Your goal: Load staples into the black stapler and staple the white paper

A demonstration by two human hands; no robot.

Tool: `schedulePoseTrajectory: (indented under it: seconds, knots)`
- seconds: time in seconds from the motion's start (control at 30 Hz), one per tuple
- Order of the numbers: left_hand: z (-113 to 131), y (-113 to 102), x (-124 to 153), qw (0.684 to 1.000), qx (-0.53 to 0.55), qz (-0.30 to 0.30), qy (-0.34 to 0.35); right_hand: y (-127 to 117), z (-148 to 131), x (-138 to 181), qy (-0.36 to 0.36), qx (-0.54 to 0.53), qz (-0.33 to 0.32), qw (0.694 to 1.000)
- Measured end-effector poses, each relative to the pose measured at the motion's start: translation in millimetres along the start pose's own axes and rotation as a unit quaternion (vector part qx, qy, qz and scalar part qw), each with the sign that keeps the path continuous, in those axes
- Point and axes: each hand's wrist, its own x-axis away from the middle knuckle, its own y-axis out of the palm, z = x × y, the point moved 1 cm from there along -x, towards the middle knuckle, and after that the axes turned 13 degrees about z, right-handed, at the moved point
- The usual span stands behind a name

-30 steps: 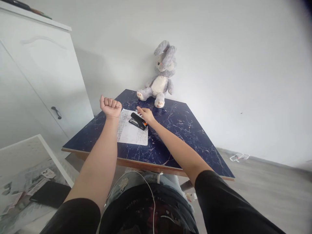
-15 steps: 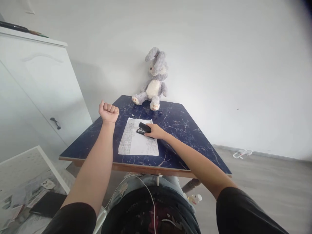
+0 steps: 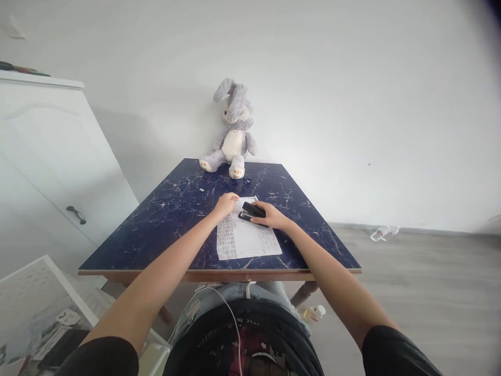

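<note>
A printed sheet of paper [image 3: 250, 243] lies on the dark blue marbled table [image 3: 156, 230]. At its far left corner is my left hand [image 3: 226, 204], closed with the fingertips together on the paper's edge; the exact grip is partly hidden. My right hand [image 3: 272, 216] is wrapped around the back of a black stapler [image 3: 253, 210]. The stapler is over the upper part of the sheet, its jaws apart and pointing left toward my left hand. I cannot tell whether paper lies between the jaws.
A grey plush rabbit [image 3: 234, 130] sits at the table's far edge against the wall. A small light-coloured item [image 3: 202, 190] lies left of the paper. A white cabinet [image 3: 50, 156] stands at left, above an open box [image 3: 55, 266] of papers. A cable [image 3: 235, 318] hangs across my front.
My left hand has come down from its raised fist, moving right to the paper's far left corner. The paper and stapler have shifted right on the table.
</note>
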Motion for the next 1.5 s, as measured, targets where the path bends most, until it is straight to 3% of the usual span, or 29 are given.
schedulePoseTrajectory:
  seconds: [0.13, 0.27, 0.5, 1.07, 1.27, 1.4, 1.5]
  knots:
    - [-3.9, -1.9, 5.8, 1.000, 0.001, -0.022, 0.016, -18.3, 7.5, 6.5, 0.092, -0.231, -0.084, 0.965]
    - [-3.4, -5.8, 7.9, 0.998, 0.062, -0.015, 0.006, -27.8, 20.6, 11.5, 0.126, -0.312, -0.118, 0.934]
    - [-1.5, -11.3, 9.6, 0.982, 0.166, 0.018, -0.087, -22.7, 25.3, 13.0, 0.120, -0.313, -0.120, 0.934]
    - [-3.5, -7.1, 10.6, 0.984, 0.161, -0.031, -0.065, -27.0, 27.4, 13.6, 0.131, -0.319, -0.129, 0.930]
    - [-3.6, -7.7, 9.3, 0.985, 0.159, -0.034, -0.066, -25.5, 20.9, 12.5, 0.101, -0.263, -0.127, 0.951]
    - [-2.7, -8.4, 8.8, 0.983, 0.165, -0.035, -0.073, -16.4, 11.2, 8.7, -0.024, -0.070, -0.078, 0.994]
    - [-0.1, -10.2, 9.0, 0.982, 0.172, -0.035, -0.072, -9.3, 8.7, 7.1, -0.095, 0.055, -0.028, 0.994]
